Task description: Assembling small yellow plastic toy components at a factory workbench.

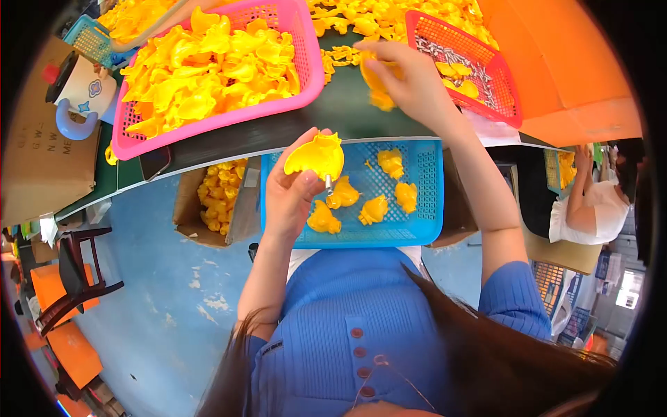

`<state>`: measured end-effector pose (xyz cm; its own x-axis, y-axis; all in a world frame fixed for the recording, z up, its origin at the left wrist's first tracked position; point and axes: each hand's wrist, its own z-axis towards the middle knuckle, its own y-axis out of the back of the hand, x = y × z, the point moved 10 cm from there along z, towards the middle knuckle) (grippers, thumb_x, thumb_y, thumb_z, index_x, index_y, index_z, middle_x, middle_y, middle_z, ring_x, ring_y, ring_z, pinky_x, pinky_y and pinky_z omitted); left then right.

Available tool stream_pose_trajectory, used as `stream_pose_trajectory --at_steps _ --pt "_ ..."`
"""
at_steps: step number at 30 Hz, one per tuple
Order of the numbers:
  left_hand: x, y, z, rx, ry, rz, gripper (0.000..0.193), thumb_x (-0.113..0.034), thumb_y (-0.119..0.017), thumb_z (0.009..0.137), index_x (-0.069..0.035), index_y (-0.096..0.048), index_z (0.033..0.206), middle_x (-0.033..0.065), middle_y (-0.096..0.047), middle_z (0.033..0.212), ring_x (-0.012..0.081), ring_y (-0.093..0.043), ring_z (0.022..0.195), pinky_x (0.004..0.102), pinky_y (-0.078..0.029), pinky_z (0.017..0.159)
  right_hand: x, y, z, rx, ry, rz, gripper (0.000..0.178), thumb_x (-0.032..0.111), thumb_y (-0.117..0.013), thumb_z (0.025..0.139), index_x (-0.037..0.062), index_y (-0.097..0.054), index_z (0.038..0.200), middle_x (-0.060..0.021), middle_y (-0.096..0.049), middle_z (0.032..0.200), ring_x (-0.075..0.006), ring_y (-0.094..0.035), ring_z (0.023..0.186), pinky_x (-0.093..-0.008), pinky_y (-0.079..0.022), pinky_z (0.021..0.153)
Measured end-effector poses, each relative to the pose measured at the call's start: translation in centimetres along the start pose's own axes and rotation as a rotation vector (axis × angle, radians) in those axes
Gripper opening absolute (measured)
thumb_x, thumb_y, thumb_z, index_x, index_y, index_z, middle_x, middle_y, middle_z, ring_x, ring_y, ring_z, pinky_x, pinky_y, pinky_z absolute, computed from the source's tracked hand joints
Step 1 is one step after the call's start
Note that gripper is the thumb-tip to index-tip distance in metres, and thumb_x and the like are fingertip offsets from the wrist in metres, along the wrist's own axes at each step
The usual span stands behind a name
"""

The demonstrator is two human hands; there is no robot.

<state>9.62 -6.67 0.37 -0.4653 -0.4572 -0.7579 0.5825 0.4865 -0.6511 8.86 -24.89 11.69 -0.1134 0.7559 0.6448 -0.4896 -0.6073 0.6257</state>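
My left hand [288, 198] is closed around a hollow yellow plastic shell [318, 157], its open side facing up. A small silvery metal pin [328, 183] sticks out of the shell's lower edge, near my thumb. Over the dark green table, my right hand [415, 82] pinches another yellow plastic piece [379, 89], smeared by motion. Below both hands a blue basket [424, 233] rests at my lap, with several rounded yellow figures [374, 210] lying apart in it.
A pink basket [310, 42] heaped with yellow shells stands left on the table [354, 115]. At the right, a red basket [513, 104] holds metal pins and a few yellow pieces. A white cup [89, 89] stands far left. Below is a cardboard box [243, 208]. Another person [587, 208] sits right.
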Motion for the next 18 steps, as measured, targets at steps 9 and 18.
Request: stream_pose_trajectory --at_steps 9,18 --pt "2.8 -2.9 0.8 0.139 0.148 -0.274 0.055 -0.029 -0.054 0.089 -0.005 -0.032 0.133 0.0163 -0.04 0.134 0.0218 -0.061 0.095 0.0318 -0.054 0.078 -1.5 -5.3 -5.0 0.133 0.282 -0.917 0.014 0.013 -0.06 0.071 0.0082 -0.049 0.079 -0.004 -0.051 0.076 -0.0203 -0.057 0.074 -0.0281 -0.045 0.05" --pt "3.3 -1.1 0.8 0.056 0.175 -0.395 0.052 -0.037 -0.043 0.093 -0.006 -0.032 0.133 0.0158 -0.042 0.132 0.0174 -0.063 0.084 0.0278 -0.056 0.071 -4.6 -4.9 -4.4 0.275 0.011 -0.555 0.041 0.022 -0.065 0.073 0.0033 -0.04 0.099 -0.0124 -0.053 0.093 -0.0293 -0.059 0.086 -0.0396 -0.049 0.062"
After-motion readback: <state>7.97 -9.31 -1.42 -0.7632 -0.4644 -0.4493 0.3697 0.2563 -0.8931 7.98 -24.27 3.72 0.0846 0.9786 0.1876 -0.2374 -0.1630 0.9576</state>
